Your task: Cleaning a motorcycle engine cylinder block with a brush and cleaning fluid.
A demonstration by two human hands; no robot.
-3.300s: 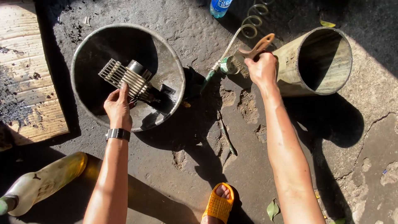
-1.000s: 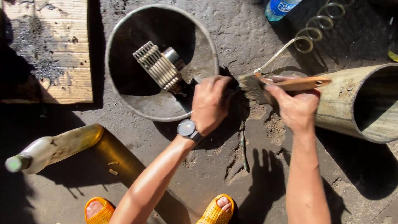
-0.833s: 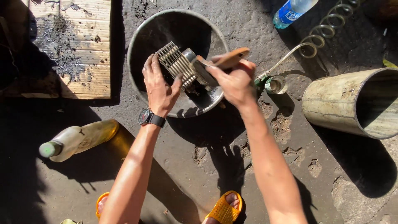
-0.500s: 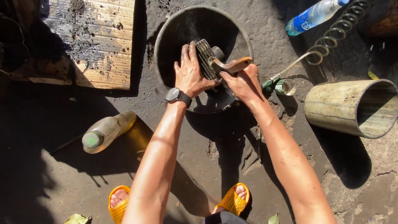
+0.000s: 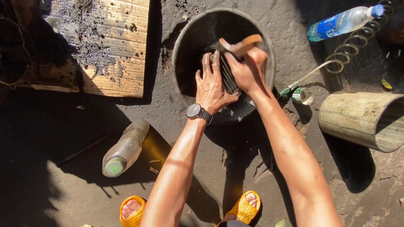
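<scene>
A person crouches over a round dark metal basin (image 5: 185,50) that sits on oily, dirt-caked ground (image 5: 252,168), seen from above. Both hands are inside the basin, close together. The left hand (image 5: 212,86), with a dark wristwatch (image 5: 197,112) on the wrist, is wrapped around a grimy finned metal part (image 5: 229,77), holding it upright against the basin's inner wall. The right hand (image 5: 248,69) is closed around the wooden handle of a brush (image 5: 240,45), pressing it onto the fins of that part; the bristles are hidden behind the fingers.

Left of the basin lies a stained wooden board (image 5: 113,50) scattered with black grit. Near the person's left arm, a cloudy plastic bottle (image 5: 124,149) with a green cap lies on its side on the ground. To the right, a clear water bottle (image 5: 343,22) with a blue cap lies beside a coiled hose (image 5: 351,50), whose green end reaches a small can (image 5: 303,96) just beside the basin. Further right, a large metal cylinder (image 5: 357,120) lies on its side. The person's feet in orange sandals (image 5: 244,208) show at the bottom edge.
</scene>
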